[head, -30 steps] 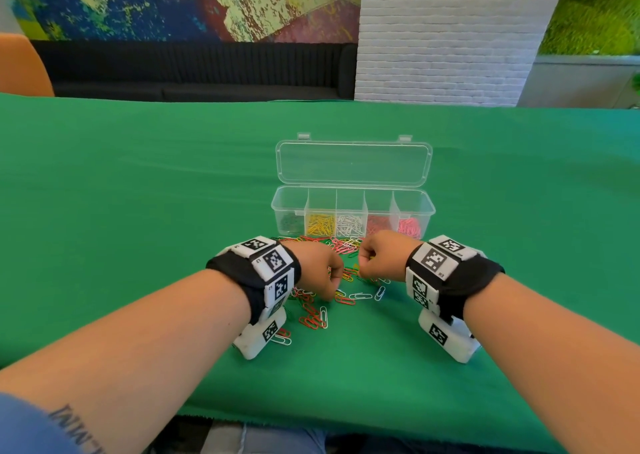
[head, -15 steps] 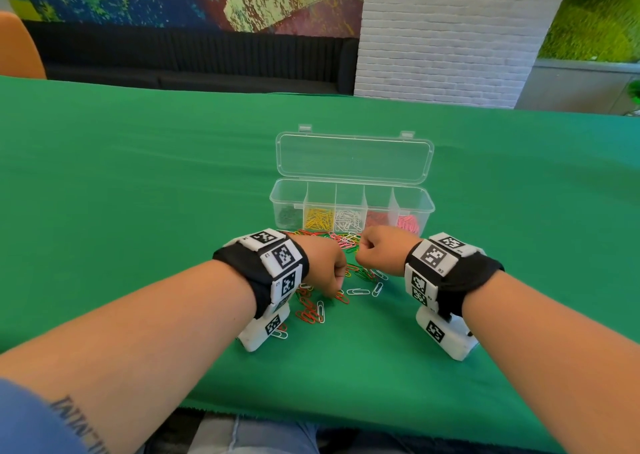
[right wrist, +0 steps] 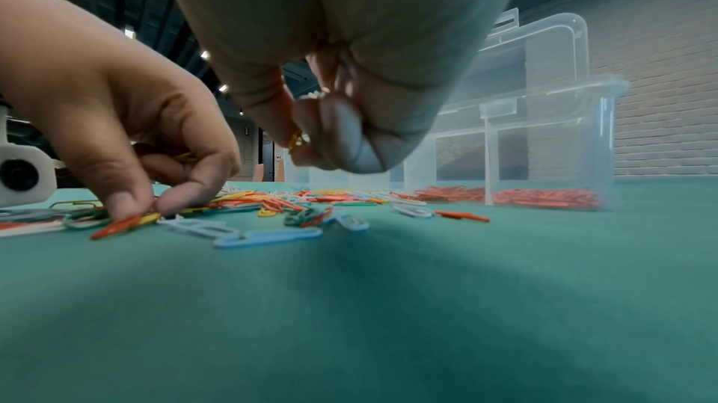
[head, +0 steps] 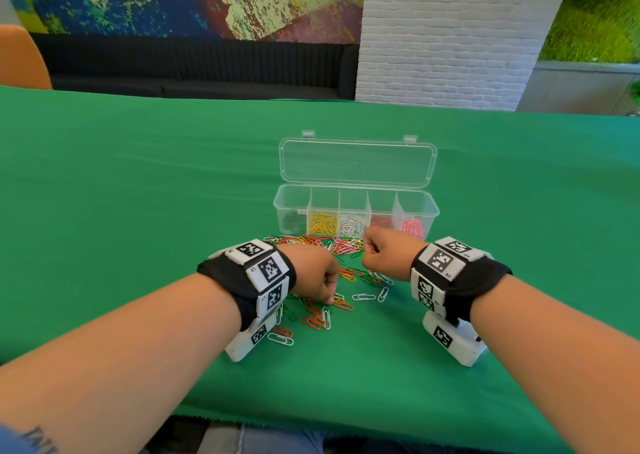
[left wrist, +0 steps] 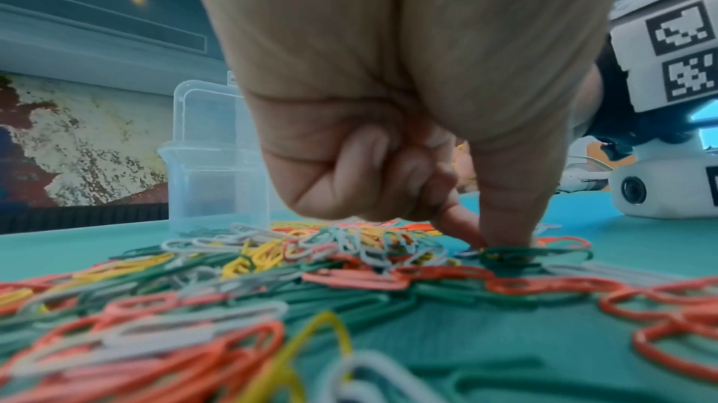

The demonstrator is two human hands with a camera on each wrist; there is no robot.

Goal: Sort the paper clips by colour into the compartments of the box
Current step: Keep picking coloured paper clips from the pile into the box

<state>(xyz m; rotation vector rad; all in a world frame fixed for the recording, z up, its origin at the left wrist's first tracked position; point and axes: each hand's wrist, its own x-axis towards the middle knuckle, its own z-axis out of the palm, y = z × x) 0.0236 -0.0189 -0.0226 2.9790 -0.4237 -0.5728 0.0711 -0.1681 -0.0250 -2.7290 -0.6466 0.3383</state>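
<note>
The clear box [head: 434, 213] stands open on the green cloth; its compartments hold green, yellow, white, red and pink clips from left to right. Loose mixed paper clips [head: 347, 274] lie just in front of it. My left hand [head: 330, 299] is down on the near side of the pile, thumb and forefinger pinching at a clip [left wrist: 505, 253], the other fingers curled with something yellow behind them. My right hand [head: 369, 250] hovers curled over the pile near the box. It grips a yellow clip [right wrist: 297, 141], and a white one shows higher in the fist.
The box's lid [head: 356, 163] lies tipped back behind it. Green cloth [head: 138, 194] spreads wide to both sides, with its front edge close to me. A black sofa and a white brick pillar stand beyond the table.
The hands have drawn apart. My left fingertips have dropped onto the clips nearer me, and my right hand has edged up toward the box.
</note>
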